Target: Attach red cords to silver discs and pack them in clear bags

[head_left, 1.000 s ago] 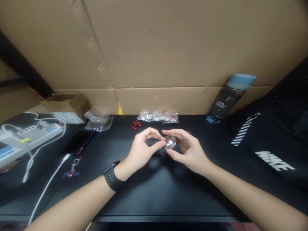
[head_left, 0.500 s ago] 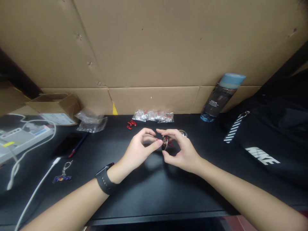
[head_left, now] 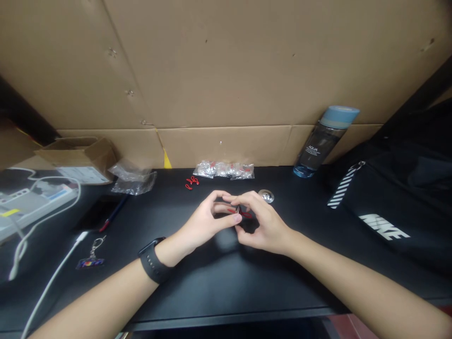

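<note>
Between the fingertips of both hands is a small metal disc with a red cord (head_left: 246,214), partly covered by the fingers. My left hand (head_left: 206,219) pinches it from the left, thumb across its near side. My right hand (head_left: 263,221) curls round it from the right, with thumb below and fingers above. Just beyond my right hand a round silver metal disc (head_left: 266,196) lies on the black table (head_left: 219,287). Several red loops (head_left: 192,182) lie beyond my left hand, beside clear packets (head_left: 224,170) holding red and silver pieces.
A bottle with a blue lid (head_left: 319,141) and a black bag (head_left: 384,202) stand at the right. On the left are an open cardboard box (head_left: 79,157), clear plastic bags (head_left: 134,179), a phone (head_left: 93,214), a keychain (head_left: 91,262), a power strip (head_left: 35,205) and white cables.
The held disc has turned to a more edge-on view, with more red cord visible. My hands have come closer together, and the silver disc behind is now fully uncovered.
</note>
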`<act>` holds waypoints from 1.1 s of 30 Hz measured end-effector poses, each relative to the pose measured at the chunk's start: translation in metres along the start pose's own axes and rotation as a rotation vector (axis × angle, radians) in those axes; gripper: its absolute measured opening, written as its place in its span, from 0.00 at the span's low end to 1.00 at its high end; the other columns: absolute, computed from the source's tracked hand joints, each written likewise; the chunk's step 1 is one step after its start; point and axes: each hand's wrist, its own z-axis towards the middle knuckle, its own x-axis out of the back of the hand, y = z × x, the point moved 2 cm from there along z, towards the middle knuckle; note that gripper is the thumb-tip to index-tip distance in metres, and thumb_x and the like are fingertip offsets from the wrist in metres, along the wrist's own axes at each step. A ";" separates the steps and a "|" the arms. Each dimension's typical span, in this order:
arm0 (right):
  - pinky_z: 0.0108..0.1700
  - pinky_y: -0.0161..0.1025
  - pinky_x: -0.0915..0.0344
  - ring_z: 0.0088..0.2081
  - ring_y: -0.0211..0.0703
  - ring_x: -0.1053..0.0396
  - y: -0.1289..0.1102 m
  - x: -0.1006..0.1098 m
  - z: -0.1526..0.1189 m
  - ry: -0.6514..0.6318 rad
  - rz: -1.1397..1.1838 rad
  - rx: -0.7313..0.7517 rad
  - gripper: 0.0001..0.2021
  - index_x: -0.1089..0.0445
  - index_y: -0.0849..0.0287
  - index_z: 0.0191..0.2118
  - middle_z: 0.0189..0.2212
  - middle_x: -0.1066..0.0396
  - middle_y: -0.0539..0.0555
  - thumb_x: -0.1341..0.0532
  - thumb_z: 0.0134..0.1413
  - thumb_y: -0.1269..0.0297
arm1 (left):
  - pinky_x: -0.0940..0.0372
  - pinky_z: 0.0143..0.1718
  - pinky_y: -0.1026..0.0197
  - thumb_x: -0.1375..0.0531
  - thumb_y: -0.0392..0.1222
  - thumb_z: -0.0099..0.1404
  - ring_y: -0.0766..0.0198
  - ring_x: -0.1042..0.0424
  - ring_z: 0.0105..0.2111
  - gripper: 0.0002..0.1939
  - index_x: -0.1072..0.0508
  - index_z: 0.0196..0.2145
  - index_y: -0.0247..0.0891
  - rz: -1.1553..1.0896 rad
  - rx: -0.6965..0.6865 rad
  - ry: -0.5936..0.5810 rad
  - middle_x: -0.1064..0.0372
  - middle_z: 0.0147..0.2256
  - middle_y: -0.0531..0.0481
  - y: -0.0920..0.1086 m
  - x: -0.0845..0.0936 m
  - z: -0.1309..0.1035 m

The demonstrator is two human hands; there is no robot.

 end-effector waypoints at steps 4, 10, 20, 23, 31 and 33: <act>0.53 0.52 0.29 0.52 0.53 0.28 0.001 0.004 0.002 0.016 -0.016 0.058 0.26 0.36 0.51 0.57 0.56 0.27 0.59 0.34 0.53 0.72 | 0.33 0.52 0.59 0.28 0.41 0.61 0.62 0.23 0.45 0.26 0.34 0.52 0.42 -0.085 0.020 -0.004 0.22 0.39 0.51 -0.001 0.003 -0.002; 0.56 0.53 0.29 0.56 0.54 0.27 0.005 0.010 0.003 0.050 -0.060 0.122 0.27 0.35 0.49 0.61 0.53 0.24 0.57 0.33 0.58 0.71 | 0.32 0.50 0.57 0.29 0.43 0.63 0.59 0.23 0.46 0.26 0.35 0.54 0.41 -0.171 0.017 -0.020 0.22 0.43 0.46 -0.003 0.006 -0.002; 0.60 0.51 0.27 0.58 0.52 0.26 0.006 0.012 -0.001 0.051 -0.022 0.083 0.24 0.30 0.52 0.60 0.57 0.25 0.58 0.32 0.59 0.69 | 0.35 0.56 0.53 0.48 0.54 0.77 0.56 0.26 0.51 0.17 0.32 0.53 0.41 0.356 -0.179 0.027 0.24 0.47 0.45 0.008 0.019 0.003; 0.60 0.52 0.27 0.58 0.52 0.26 0.008 0.015 -0.002 0.037 -0.023 0.053 0.24 0.29 0.52 0.60 0.58 0.26 0.59 0.31 0.59 0.69 | 0.39 0.59 0.46 0.43 0.51 0.73 0.51 0.29 0.55 0.19 0.33 0.57 0.41 0.884 -0.327 0.112 0.27 0.53 0.42 0.020 0.039 0.003; 0.59 0.54 0.26 0.58 0.55 0.26 0.012 0.014 -0.005 0.021 -0.041 0.042 0.24 0.29 0.50 0.60 0.60 0.28 0.58 0.32 0.59 0.69 | 0.50 0.64 0.30 0.49 0.61 0.73 0.29 0.56 0.71 0.35 0.36 0.66 0.33 1.648 0.064 0.515 0.55 0.72 0.27 0.024 0.117 0.002; 0.59 0.55 0.26 0.58 0.55 0.26 0.013 0.014 -0.005 0.017 -0.040 0.035 0.24 0.29 0.50 0.60 0.60 0.28 0.58 0.32 0.58 0.69 | 0.53 0.65 0.30 0.53 0.65 0.72 0.29 0.59 0.72 0.37 0.31 0.63 0.34 1.679 0.208 0.472 0.55 0.72 0.28 0.020 0.134 0.002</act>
